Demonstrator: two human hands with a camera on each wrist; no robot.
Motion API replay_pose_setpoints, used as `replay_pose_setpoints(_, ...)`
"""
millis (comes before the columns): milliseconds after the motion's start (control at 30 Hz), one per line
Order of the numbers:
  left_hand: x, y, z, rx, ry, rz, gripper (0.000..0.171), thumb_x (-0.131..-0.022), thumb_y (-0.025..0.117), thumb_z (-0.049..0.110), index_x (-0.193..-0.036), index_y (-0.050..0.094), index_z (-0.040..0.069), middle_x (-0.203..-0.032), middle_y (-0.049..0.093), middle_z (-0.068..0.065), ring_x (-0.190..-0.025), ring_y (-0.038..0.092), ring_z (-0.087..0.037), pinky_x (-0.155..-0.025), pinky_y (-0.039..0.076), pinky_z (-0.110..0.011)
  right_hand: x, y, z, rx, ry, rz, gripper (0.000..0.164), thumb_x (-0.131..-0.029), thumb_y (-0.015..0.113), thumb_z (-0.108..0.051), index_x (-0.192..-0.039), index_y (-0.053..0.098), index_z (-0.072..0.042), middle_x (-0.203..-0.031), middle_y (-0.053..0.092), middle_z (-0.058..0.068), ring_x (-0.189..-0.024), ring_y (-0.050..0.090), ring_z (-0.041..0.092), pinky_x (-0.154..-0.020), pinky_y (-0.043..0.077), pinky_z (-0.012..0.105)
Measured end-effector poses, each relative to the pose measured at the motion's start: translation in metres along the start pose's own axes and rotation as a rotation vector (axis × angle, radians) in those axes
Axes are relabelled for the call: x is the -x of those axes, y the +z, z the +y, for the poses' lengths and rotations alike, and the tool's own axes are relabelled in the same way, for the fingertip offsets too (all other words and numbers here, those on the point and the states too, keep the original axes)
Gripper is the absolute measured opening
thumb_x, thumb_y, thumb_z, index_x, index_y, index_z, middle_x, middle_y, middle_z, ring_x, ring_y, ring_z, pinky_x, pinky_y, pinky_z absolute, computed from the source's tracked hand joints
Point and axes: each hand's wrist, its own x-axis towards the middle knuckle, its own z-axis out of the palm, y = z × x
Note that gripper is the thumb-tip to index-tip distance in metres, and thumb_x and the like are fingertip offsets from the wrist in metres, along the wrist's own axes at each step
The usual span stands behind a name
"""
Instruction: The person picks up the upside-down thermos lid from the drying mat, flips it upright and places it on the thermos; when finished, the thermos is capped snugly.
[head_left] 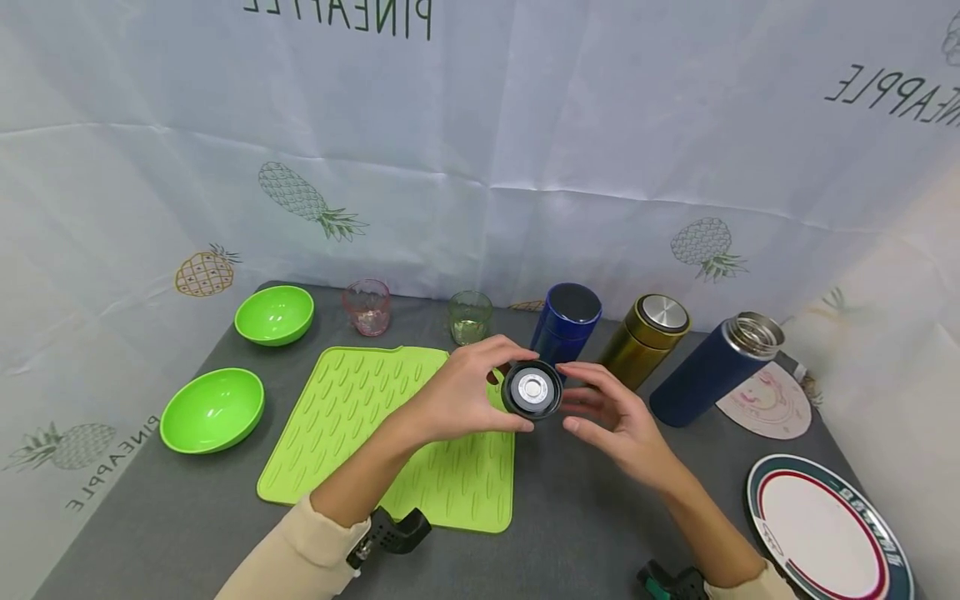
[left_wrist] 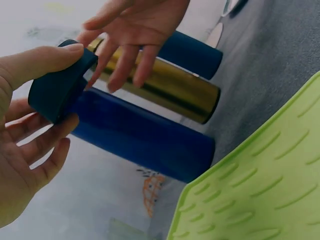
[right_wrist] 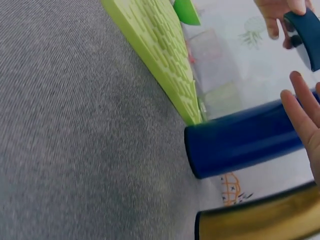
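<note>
My left hand [head_left: 467,393] pinches a dark bottle lid [head_left: 532,390] between thumb and fingers, its ringed underside turned up towards the head view. From the left wrist view, the lid [left_wrist: 59,89] looks dark blue. Just right of it is my right hand [head_left: 617,421], fingers spread and relaxed, holding nothing; the right wrist view shows a gap between it and the lid [right_wrist: 309,37]. Beyond the hands stand a blue bottle [head_left: 566,323] with a dark top and a gold bottle [head_left: 637,346] with a silver-topped lid. A navy bottle [head_left: 701,377] stands uncapped, its steel mouth showing.
A green ribbed mat [head_left: 360,417] lies under my left forearm. Two green bowls [head_left: 213,410] are at the left. A pink glass [head_left: 367,307] and a greenish glass [head_left: 470,317] stand at the back. A rimmed plate [head_left: 821,533] and a pinkish disc [head_left: 768,402] lie at the right.
</note>
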Motion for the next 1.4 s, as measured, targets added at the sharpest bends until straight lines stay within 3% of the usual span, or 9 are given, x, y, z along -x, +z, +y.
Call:
replay_pose_setpoints(100,-0.0010,0.0030,-0.0004,-0.008,0.003,-0.005,0.070,-0.071,0.094,0.024,-0.134,0.065,0.012,-0.124,0.066,0.001,-0.111,0.066,-0.014,-0.090,0.055,-0.030,-0.0026,0.0037,0.0003,-0.020,-0.008,-0.002,0.055,-0.091,0.061,0.018,-0.144,0.046,0.010,-0.145,0.053,-0.006,-0.123,0.065,0.009,-0.102,0.056,0.026)
replay_pose_setpoints(367,-0.0027,0.0077,-0.0018,-0.035,-0.005,-0.016,0.071,-0.072,0.094,0.025,-0.135,0.064,0.012,-0.126,0.066,0.000,-0.113,0.065,-0.016,-0.091,0.054,-0.030,-0.0054,0.0084,-0.0002,-0.006,-0.022,0.011,0.040,-0.091,0.061,0.017,-0.130,0.058,0.011,-0.143,0.052,-0.003,-0.121,0.064,0.006,-0.097,0.057,0.022)
replay_pose_setpoints(600,-0.0028,0.0088,-0.0028,-0.018,-0.010,-0.023,0.073,-0.073,0.093,0.025,-0.138,0.062,0.011,-0.130,0.064,-0.001,-0.114,0.064,-0.017,-0.089,0.053,-0.029,-0.0048,0.0074,0.0001,0.006,0.005,0.024,0.037,-0.091,0.062,0.015,-0.128,0.060,0.009,-0.142,0.053,-0.004,-0.120,0.063,0.005,-0.097,0.057,0.020)
replay_pose_setpoints(800,-0.0027,0.0062,-0.0037,0.058,-0.036,-0.036,0.070,-0.077,0.090,0.026,-0.139,0.062,0.011,-0.131,0.063,-0.003,-0.105,0.065,-0.015,-0.086,0.060,-0.032,-0.0051,0.0050,-0.0025,0.024,0.014,0.045,0.038,-0.090,0.064,0.016,-0.128,0.061,0.010,-0.142,0.054,-0.004,-0.118,0.064,0.006,-0.095,0.058,0.021)
replay_pose_setpoints(1067,-0.0049,0.0027,-0.0091,0.184,-0.082,-0.030,0.040,-0.096,0.072,0.024,-0.134,0.065,0.013,-0.122,0.071,-0.005,-0.092,0.070,-0.010,-0.083,0.059,-0.023,-0.0075,0.0023,-0.0076,0.009,0.000,0.053,0.040,-0.087,0.067,0.018,-0.126,0.061,0.013,-0.143,0.054,-0.003,-0.116,0.066,0.006,-0.092,0.059,0.023)
replay_pose_setpoints(1267,-0.0059,0.0013,-0.0086,0.195,-0.158,-0.036,0.041,-0.096,0.072,0.023,-0.135,0.065,0.012,-0.116,0.074,-0.006,-0.090,0.071,-0.008,-0.080,0.059,-0.023,-0.0091,0.0022,-0.0071,0.008,-0.017,0.060,0.040,-0.086,0.067,0.018,-0.125,0.062,0.012,-0.142,0.054,-0.001,-0.119,0.066,0.007,-0.093,0.059,0.025)
replay_pose_setpoints(1400,-0.0061,-0.0001,-0.0076,0.202,-0.173,-0.026,0.042,-0.093,0.075,0.020,-0.132,0.067,0.009,-0.117,0.074,-0.008,-0.086,0.072,-0.008,-0.080,0.060,-0.022,-0.0094,0.0014,-0.0057,-0.020,-0.034,0.063,0.033,-0.086,0.067,0.018,-0.119,0.062,0.012,-0.141,0.055,0.000,-0.119,0.067,0.008,-0.092,0.059,0.025)
